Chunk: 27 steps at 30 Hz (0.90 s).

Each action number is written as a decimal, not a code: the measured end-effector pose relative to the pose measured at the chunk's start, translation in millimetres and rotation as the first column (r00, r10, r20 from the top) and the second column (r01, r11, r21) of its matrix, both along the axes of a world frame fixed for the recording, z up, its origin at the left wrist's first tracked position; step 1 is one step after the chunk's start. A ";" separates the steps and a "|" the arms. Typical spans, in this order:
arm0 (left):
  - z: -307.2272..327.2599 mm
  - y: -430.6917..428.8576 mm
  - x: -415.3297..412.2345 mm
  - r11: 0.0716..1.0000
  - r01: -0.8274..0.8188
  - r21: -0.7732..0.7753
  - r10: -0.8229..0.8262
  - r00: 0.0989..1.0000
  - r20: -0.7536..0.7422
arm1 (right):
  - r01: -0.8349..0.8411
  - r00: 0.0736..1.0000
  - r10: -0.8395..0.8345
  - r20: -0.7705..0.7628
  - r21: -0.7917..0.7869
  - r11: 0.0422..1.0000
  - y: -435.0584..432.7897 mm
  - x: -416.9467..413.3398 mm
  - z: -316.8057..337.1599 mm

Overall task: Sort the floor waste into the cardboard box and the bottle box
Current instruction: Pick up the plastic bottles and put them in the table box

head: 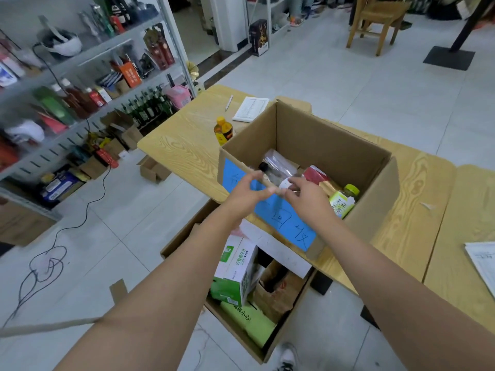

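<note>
Here, the left hand (247, 192) curls at the near rim of the blue-labelled box (334, 145) on the counter (174, 145). I cannot tell if it pinches anything. The right hand (308, 195) grips a clear bottle (278, 167) just inside the box, near a green-capped bottle (345, 199).
</note>
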<state>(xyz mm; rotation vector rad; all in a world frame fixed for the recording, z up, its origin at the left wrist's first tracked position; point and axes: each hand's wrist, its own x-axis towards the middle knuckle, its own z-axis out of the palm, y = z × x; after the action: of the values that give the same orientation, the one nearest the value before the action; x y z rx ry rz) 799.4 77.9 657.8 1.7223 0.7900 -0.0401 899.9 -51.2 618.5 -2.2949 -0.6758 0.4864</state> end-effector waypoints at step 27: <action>61.9 166.6 -347.8 0.988 -0.151 -0.043 0.157 0.965 0.210 | -0.041 0.976 0.035 0.214 0.025 0.999 136.6 -318.1 98.5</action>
<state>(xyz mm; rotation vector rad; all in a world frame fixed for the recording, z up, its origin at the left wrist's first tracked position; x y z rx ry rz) 451.6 244.5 719.7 1.6039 0.7572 0.2356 581.8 85.3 717.0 -2.3307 -0.8269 0.2469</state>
